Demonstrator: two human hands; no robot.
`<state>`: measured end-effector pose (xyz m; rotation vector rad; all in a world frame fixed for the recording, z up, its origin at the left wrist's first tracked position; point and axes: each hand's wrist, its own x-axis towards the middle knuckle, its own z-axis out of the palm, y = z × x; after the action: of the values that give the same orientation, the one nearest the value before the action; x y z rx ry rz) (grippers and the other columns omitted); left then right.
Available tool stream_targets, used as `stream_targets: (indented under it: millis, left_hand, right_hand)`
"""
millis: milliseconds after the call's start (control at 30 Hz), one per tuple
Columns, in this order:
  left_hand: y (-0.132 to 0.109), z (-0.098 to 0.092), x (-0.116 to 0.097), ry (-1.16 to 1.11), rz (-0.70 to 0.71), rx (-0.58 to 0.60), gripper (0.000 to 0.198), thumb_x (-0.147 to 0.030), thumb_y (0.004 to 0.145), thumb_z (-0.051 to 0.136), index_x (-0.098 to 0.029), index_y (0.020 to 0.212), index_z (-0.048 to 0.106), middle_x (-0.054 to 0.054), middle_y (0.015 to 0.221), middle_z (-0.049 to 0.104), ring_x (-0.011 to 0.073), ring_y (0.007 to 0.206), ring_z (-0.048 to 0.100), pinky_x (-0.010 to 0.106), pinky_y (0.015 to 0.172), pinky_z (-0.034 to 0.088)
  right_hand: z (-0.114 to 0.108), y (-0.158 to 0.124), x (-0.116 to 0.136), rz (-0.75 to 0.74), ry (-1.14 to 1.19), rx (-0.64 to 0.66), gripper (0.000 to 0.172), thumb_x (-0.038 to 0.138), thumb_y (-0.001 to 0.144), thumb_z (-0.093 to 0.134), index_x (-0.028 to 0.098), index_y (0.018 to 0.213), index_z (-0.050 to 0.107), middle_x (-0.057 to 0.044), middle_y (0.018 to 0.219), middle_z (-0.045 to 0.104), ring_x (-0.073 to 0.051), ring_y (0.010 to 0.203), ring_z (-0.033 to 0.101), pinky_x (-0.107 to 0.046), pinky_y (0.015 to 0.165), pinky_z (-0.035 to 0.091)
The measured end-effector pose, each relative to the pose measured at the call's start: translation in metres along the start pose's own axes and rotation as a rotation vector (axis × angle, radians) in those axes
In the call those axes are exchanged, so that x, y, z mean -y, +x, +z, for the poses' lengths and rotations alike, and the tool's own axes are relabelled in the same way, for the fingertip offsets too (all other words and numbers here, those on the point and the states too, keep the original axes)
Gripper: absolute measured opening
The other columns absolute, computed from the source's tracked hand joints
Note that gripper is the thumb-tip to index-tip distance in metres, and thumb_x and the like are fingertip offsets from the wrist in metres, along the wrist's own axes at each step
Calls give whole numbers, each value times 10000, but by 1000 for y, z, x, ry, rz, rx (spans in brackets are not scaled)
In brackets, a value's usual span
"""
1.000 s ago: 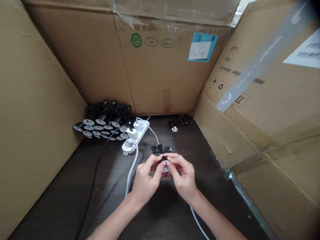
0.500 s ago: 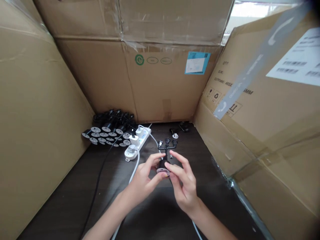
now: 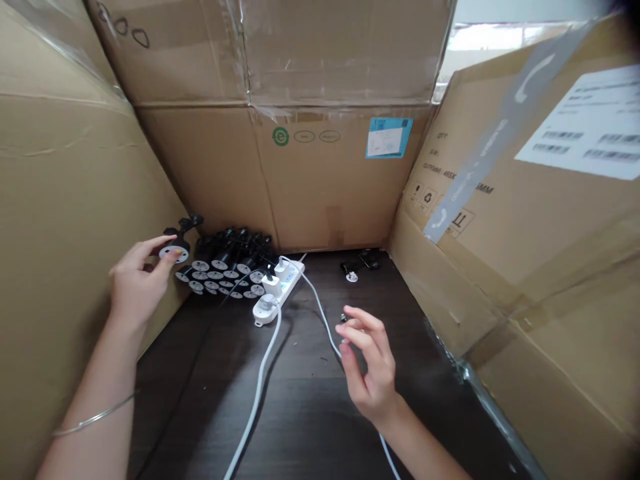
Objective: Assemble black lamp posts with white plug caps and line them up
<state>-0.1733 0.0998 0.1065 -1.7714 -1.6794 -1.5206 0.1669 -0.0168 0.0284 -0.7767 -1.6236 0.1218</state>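
My left hand (image 3: pixel 136 283) is raised at the left, its fingers pinched on a small black part with a white round base (image 3: pixel 175 247). It holds the part just above the left end of a pile of like black parts (image 3: pixel 225 263) stacked against the back cardboard wall. My right hand (image 3: pixel 367 357) hovers over the middle of the dark table (image 3: pixel 310 413), fingers apart and lightly curled, with nothing in it. A tiny metal piece (image 3: pixel 343 317) lies on the table just beyond its fingertips.
A white power strip (image 3: pixel 277 290) with plugged adapters lies behind centre, its white cable (image 3: pixel 255 400) running toward me beside a black cable. Small loose parts (image 3: pixel 357 267) sit at the back right. Cardboard boxes (image 3: pixel 325 180) wall in the table on three sides.
Both hands held the black part together at centre. Now my left hand has carried it left to the pile, my right hand has let go, and the view has tilted up.
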Motion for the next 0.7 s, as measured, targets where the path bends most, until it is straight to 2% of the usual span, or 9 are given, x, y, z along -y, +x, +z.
stream_targets:
  millis: [67,133,233,400,600,700]
  left_hand:
    - [4,8,24,100,-3,50,345,-375,792,547,-226,1099,599,-12,962,643,77,695,531,129,557,383]
    - [6,16,41,196,12,135,348,-356,822,500,-210,1131,571,-11,996,640,81,731,544,147,640,420]
    - [7,25,56,263,26,207,334,-320,833,477,-156,1105,582,11,1031,636,100,804,560,201,782,434]
    - [1,34,60,375,36,227,388,-269,864,412,-87,1180,542,102,1150,587,163,1008,536,270,929,371]
    - [-4,32,58,497,15,182,445,-271,843,423,-110,1253,485,129,1135,580,221,968,536,339,880,403]
    - [-7,30,60,510,37,171,397,-254,827,431,-139,1189,547,107,1102,593,221,975,520,337,887,397]
  right_hand:
    - [1,0,-1,-5,-2,10,320,19,792,471,156,1072,543,-119,1195,446,-177,955,504,-358,824,447]
    - [1,0,-2,2,-5,8,312,19,793,470,158,1063,545,-117,1192,446,-175,948,503,-359,821,446]
    - [2,-1,-3,11,-4,2,308,12,795,466,159,1052,547,-116,1180,449,-170,933,505,-357,815,447]
    - [4,0,-3,19,12,15,311,17,800,464,163,1063,538,-118,1170,451,-169,920,514,-358,811,453]
    - [4,0,-2,32,13,32,304,32,800,470,175,1060,535,-118,1162,457,-175,906,515,-350,759,475]
    - [5,-2,-3,48,23,44,307,28,796,473,175,1058,536,-118,1158,459,-174,906,516,-338,741,483]
